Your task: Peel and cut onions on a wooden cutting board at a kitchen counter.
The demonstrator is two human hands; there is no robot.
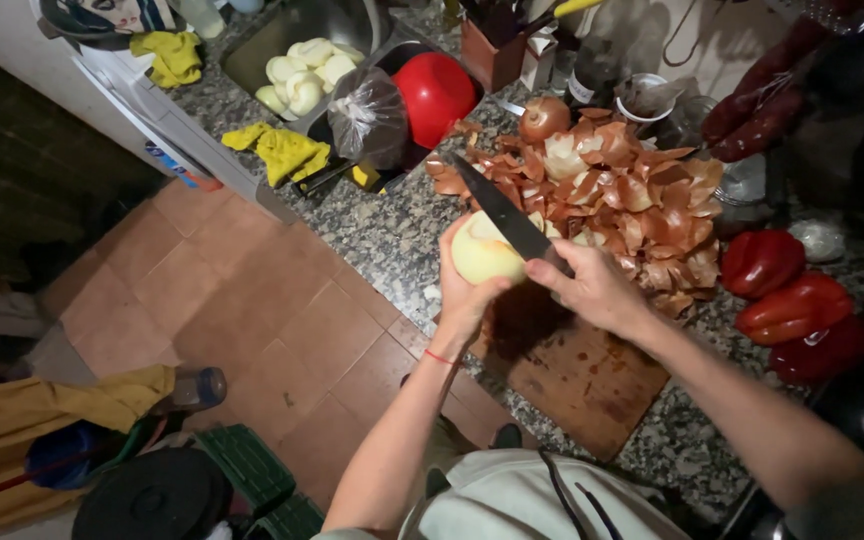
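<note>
My left hand (464,293) grips a peeled pale onion (482,252) above the near end of a wooden cutting board (582,385). My right hand (597,290) holds a large dark kitchen knife (497,208) by the handle, its blade lying across the top of the onion and pointing up-left. Behind the hands a heap of brown onion skins (632,205) covers the far part of the board, with an unpeeled onion (544,117) at its back edge.
Red peppers (787,295) lie on the granite counter (382,235) at right. A sink (282,45) holds several peeled onions (307,72), next to a red bowl (437,92) and a plastic bag (367,115). Yellow cloths (282,150) lie by the sink. Tiled floor is at left.
</note>
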